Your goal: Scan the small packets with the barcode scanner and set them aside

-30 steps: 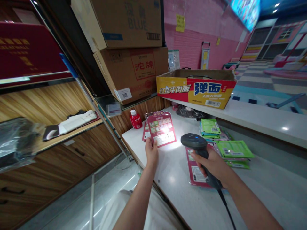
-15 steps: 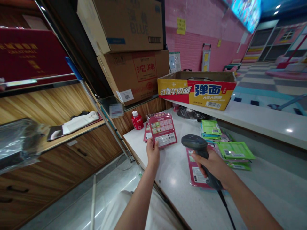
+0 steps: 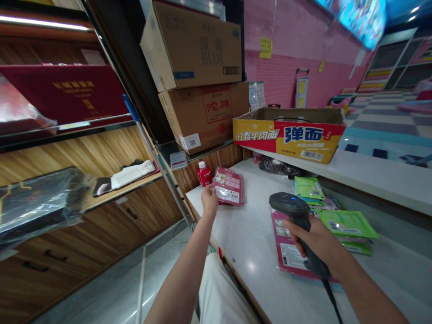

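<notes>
My left hand (image 3: 209, 200) pinches the left edge of a pink flat packet (image 3: 227, 185) with a barcode label, lying over other pink packets at the counter's far end. A red bottle with a white cap (image 3: 204, 174) stands just behind that hand. My right hand (image 3: 315, 238) is wrapped around the grip of a black barcode scanner (image 3: 289, 204), with a blue light on its top and a cable running down. Below the scanner lies another pink packet (image 3: 290, 252). To its right are piles of green packets (image 3: 347, 223).
An open yellow and red noodle carton (image 3: 286, 139) sits on the raised ledge (image 3: 378, 168). Stacked brown cardboard boxes (image 3: 205, 108) rise behind the counter (image 3: 249, 234). A phone (image 3: 178, 159) rests on the glass edge beside them. Wooden drawers (image 3: 101, 234) stand at left.
My left hand has brought the pink packet down and back onto the other pink packets. The scanner stays in my right hand, and a blue light now shows on it. The view has shifted left.
</notes>
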Demonstrator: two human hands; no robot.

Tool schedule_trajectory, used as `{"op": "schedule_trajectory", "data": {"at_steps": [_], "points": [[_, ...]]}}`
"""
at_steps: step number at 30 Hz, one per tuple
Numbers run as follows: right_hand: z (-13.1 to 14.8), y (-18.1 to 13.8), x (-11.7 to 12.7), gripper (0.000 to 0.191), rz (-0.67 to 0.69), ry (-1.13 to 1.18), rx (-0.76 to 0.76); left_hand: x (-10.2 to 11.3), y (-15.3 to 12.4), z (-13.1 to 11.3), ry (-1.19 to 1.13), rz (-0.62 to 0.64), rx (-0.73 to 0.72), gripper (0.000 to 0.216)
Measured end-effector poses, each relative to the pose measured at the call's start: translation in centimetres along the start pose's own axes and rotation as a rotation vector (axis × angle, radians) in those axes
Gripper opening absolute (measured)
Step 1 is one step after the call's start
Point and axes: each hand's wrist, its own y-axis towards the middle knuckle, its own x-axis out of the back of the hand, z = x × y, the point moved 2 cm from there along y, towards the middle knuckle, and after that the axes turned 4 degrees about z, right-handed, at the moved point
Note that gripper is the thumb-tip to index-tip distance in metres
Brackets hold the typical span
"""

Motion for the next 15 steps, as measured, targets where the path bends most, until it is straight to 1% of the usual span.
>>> {"op": "schedule_trajectory", "data": {"at_steps": [2, 4, 7, 11, 13, 15], "points": [[0.3, -0.2, -0.1, 0.033, -0.003, 0.002, 0.000, 0.4, 0.5, 0.6, 0.155, 0.008, 0.058, 0.027], [0.6, -0.3, -0.1, 0.033, -0.012, 0.001, -0.008, 0.8, 0.1, 1.4, 0.276, 0.004, 0.059, 0.029], [0.8, -0.3, 0.1, 0.033, -0.019, -0.002, -0.002, 1.2, -1.3, 2.3, 0.427, 0.015, -0.056, 0.036], [0.4, 0.1, 0.3, 0.034, -0.008, -0.016, 0.012, 1.3, -2.9, 2.9, 0.436, 0.072, -0.248, 0.051], [0.1, 0.3, 0.3, 0.034, -0.011, -0.023, 0.000, 1.2, -3.3, 3.0, 0.445, 0.085, -0.287, 0.050], [-0.1, 0.5, 0.3, 0.034, -0.013, -0.022, -0.010, 1.1, -3.4, 3.0, 0.463, 0.088, -0.297, 0.045]]}}
